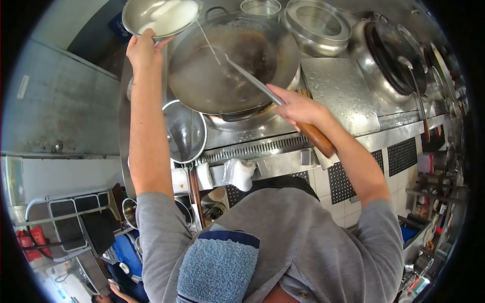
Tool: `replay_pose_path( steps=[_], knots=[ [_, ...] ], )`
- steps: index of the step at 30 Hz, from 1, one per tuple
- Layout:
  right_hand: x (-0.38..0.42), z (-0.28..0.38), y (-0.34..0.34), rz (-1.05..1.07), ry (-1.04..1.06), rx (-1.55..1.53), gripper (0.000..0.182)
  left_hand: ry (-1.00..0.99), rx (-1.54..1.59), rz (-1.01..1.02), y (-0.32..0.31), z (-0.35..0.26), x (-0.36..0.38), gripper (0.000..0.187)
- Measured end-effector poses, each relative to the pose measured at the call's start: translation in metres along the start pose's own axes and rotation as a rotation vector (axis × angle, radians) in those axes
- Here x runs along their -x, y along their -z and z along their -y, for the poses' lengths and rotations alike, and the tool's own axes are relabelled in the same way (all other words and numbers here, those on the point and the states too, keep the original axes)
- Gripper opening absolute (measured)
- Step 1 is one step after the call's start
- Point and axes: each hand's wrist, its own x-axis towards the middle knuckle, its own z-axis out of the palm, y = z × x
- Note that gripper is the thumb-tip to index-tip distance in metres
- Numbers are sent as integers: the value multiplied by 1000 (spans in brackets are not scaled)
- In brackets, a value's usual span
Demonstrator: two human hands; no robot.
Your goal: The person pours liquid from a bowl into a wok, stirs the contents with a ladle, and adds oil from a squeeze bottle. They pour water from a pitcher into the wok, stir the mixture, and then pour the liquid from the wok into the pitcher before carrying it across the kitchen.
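Observation:
My left hand (146, 48) grips a metal bowl (130, 20) by its near rim at the upper left. The bowl is tilted toward the wok, and smooth white contents (174, 16) lie in it. From its lip a thin pale stream (208, 40) drops into the large dark wok (237, 96). My right hand (298, 106) is closed round a long-handled ladle (255, 81) with a wooden grip. The ladle's head reaches into the wok, where haze and dark metal make its outline faint.
Left of the wok's front rests a round strainer (184, 131). A white cloth (239, 173) hangs on the stove's front rail. Stacked metal pots (318, 30) stand behind right; another wok (386, 55) with a second ladle (417, 88) is farther right. A person (118, 290) appears at lower left.

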Motion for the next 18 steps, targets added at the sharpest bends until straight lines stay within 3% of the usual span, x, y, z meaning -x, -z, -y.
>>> replay_pose_path(
  steps=[5,10,14,18],
  knots=[
    [71,-1,8,90,-71,18,76,-22,-26,-10,-4,-1,0,25],
    [117,-18,36,-42,-140,69,76,-33,-23,10,-3,-2,-2,25],
    [104,-16,55,-158,-150,40,76,-47,-9,26,-1,0,-7,27],
    [46,-10,63,-133,-49,30,76,-27,-20,3,-2,-1,-8,28]
  ],
)
